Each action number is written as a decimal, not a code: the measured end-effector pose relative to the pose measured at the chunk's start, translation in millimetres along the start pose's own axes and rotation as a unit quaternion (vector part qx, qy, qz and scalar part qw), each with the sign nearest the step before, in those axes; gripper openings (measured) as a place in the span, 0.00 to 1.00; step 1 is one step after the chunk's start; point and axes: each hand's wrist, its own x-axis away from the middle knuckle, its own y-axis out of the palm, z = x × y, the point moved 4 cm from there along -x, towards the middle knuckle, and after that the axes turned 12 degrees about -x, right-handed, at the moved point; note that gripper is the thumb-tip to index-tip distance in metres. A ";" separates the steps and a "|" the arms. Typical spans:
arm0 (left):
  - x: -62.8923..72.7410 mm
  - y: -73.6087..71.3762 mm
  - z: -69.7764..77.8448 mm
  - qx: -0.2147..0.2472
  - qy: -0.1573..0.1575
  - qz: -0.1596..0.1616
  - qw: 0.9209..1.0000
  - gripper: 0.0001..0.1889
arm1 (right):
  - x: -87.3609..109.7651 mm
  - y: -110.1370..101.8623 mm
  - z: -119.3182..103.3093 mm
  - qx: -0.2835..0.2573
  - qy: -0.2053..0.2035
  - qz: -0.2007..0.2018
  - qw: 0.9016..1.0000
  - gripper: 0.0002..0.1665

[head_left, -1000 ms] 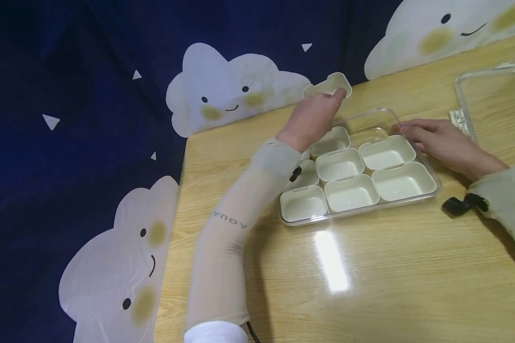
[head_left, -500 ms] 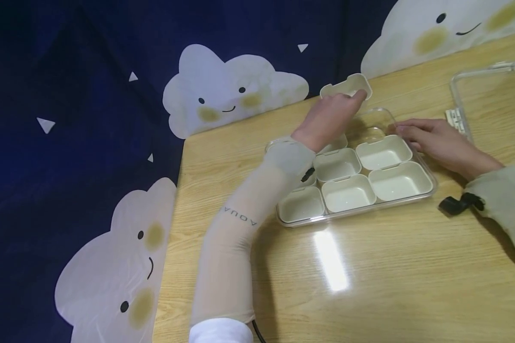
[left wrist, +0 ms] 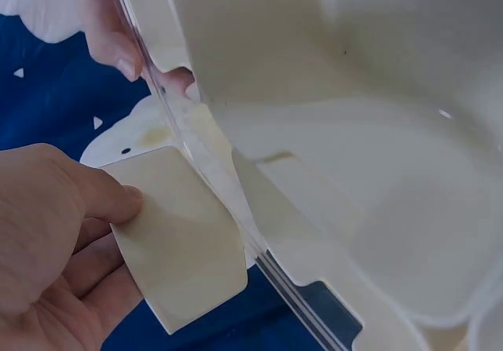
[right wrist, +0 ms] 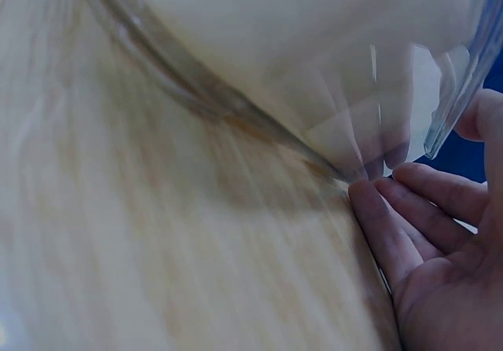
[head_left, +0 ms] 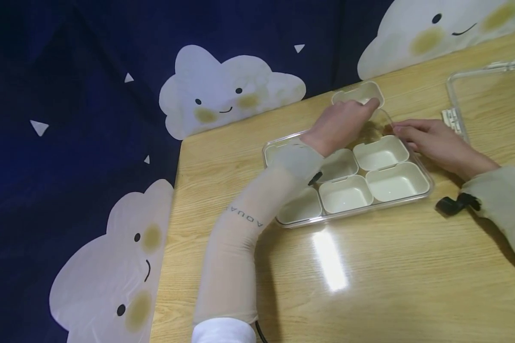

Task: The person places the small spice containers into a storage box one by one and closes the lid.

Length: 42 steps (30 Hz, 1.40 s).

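My left hand [head_left: 342, 119] grips a small cream compartment cup [head_left: 365, 91] by its side, thumb uppermost. It holds the cup tilted above the far edge of a clear plastic box [head_left: 356, 211]. In the left wrist view the cup's flat side [left wrist: 185, 237] stands against the clear rim, next to larger cream surfaces. The box bears several cream cups [head_left: 345, 194] in rows, and a cupless space [head_left: 372, 132] lies in its far right corner. My right hand [head_left: 437, 143] holds the box's right wall near that corner; its fingertips [right wrist: 369, 198] touch the wall low by the table.
A clear lid [head_left: 457, 97] with white clips lies on the wooden table [head_left: 369, 276] at the right. A dark blue cloth [head_left: 111, 38] with cloud pictures hangs behind and to the left. Black straps with camera mounts [head_left: 452, 205] sit at the wrists.
My left hand has carried the cream cup rightward and slightly down, toward the box's far right corner. The right hand stays at the box wall.
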 end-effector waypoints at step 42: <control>2.0 4.8 33.2 -0.018 0.052 -0.021 0.998 0.17 | 2.5 0.1 -0.5 -0.027 -0.017 0.024 0.999 0.32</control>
